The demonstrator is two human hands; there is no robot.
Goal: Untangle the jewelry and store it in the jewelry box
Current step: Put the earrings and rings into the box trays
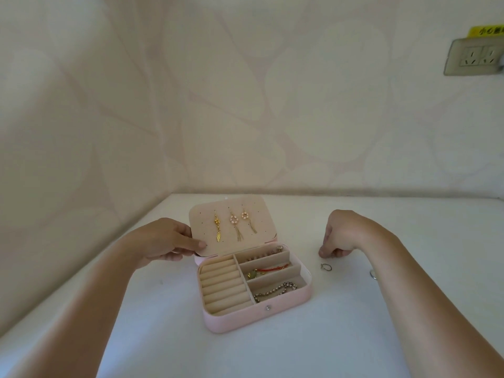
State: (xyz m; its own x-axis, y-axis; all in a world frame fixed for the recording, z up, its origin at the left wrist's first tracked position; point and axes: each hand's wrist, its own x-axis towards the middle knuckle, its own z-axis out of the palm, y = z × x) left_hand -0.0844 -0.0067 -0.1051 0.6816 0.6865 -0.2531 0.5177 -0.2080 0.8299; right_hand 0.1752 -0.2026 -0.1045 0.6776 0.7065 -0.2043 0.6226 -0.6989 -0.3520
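A pink jewelry box (245, 320) stands open on the white table. Its raised lid (261, 211) carries three hanging earrings (236, 223). My left hand (166, 241) grips the lid's left edge, thumb on the front. The ring rolls (223, 285) hold nothing. The right compartments hold a beaded piece (266, 254), a red cord bracelet (268, 270) and a dark bead chain (275, 290). My right hand (341, 236) is curled down on the table, right of the box, its fingertips pinching something small that I cannot make out. A small silver ring (326, 266) lies just below it.
Another silver ring (373, 274) lies partly hidden behind my right forearm. The table sits in a corner, with walls at the left and back. A wall socket (474, 57) is at the upper right.
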